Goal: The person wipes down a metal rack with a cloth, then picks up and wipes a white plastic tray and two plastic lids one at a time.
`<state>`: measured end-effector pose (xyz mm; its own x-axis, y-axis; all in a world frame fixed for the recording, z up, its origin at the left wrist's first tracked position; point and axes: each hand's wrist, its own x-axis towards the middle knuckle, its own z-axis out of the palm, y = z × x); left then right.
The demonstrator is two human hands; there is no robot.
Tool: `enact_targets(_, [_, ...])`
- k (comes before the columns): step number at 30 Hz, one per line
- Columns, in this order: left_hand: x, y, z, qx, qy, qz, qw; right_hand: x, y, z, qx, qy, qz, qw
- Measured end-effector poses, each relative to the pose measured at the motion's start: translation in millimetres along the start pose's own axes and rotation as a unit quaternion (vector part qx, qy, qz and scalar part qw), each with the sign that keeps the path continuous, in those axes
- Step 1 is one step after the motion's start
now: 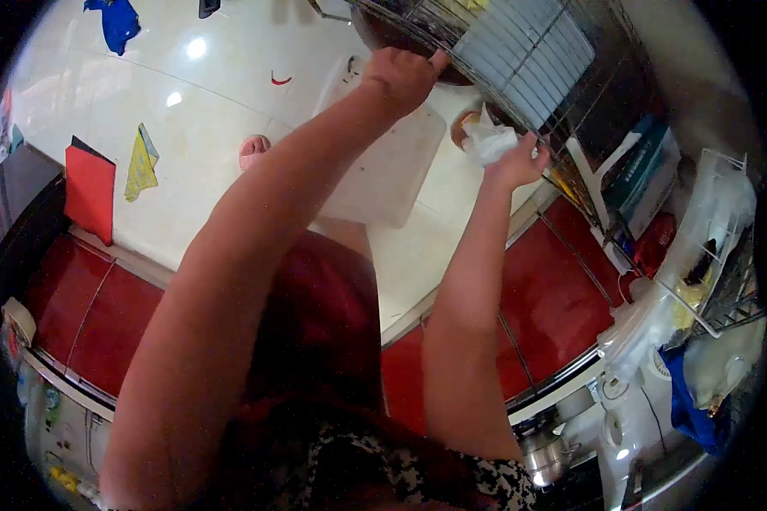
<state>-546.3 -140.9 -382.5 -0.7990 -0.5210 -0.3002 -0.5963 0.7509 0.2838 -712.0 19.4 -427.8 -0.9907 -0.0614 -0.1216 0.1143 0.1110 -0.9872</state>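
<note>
A wire rack (562, 109) stands tilted across the upper right. My left hand (403, 78) has its fingers curled around the rack's near edge, high in the view. Lower along the same edge, my right hand (520, 162) is closed on the rack with thumb and fingertips. Through the wires shows a pale flat panel (528, 55). Crumpled white plastic (490, 140) lies right by my right hand, next to a round orange-brown object (463, 128). Below my left hand a dark round basin (392, 30) is partly hidden by the rack.
A translucent plastic sheet or lid (392, 183) lies on the pale tiled floor (204, 111). A red chilli (280, 79), a yellow cloth (142, 166), a blue cloth (118, 25) and a pink slipper (253, 152) are also there. Red tiles (554, 298) edge the floor; a steel pot (544, 458) sits lower right.
</note>
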Motion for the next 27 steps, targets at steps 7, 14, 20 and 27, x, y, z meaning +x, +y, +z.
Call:
enact_targets(7, [2, 0, -6, -0.004, -0.048, -0.004, 0.999, -7, -35, 20, -0.197, 0.042, 0.022, 0.979])
enact_targets(14, [3, -1, -10, 0.024, -0.080, 0.005, 0.996, 23, -1, 7, -0.229, 0.005, -0.047, 0.972])
enact_targets(20, [5, -4, -17, -0.002, -0.099, -0.005, 0.995, 25, -6, 1, 0.134, -0.031, 0.170, 0.976])
enact_targets(27, [8, -13, -20, -0.032, -0.158, 0.007, 0.987, 23, -33, -7, -0.010, -0.093, 0.168, 0.981])
